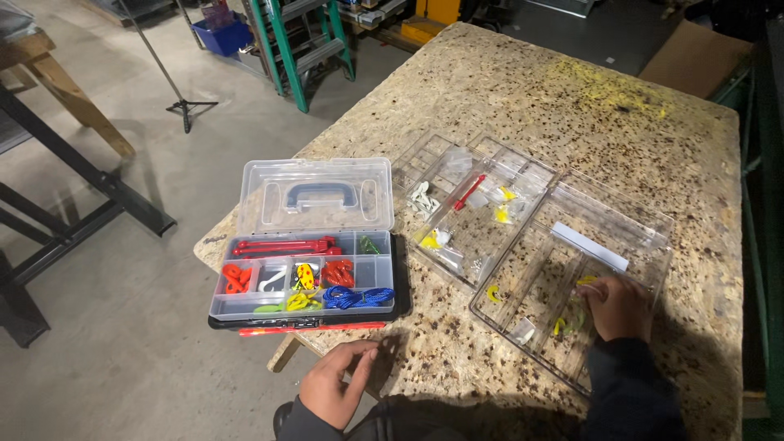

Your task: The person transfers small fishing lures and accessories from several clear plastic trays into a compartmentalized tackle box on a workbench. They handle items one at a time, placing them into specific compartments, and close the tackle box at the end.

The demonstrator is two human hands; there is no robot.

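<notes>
My left hand (pixel 336 380) rests at the near edge of the chipboard table (pixel 572 98), fingers loosely curled and holding nothing, just below a red strip (pixel 312 328) in front of the open organiser case (pixel 304 278). That case has a clear lid with a blue handle and holds red, yellow, white and blue small parts. My right hand (pixel 619 306) lies inside a clear tray (pixel 572 278) at the right, fingers curled over small yellow and green pieces; what the fingers grip is hidden.
A second clear divided tray (pixel 474 204) with a red stick, white and yellow bits sits mid-table. A yellow hook (pixel 492 292) lies in the right tray. A green ladder (pixel 290 41), a tripod leg and a black stand are on the floor to the left.
</notes>
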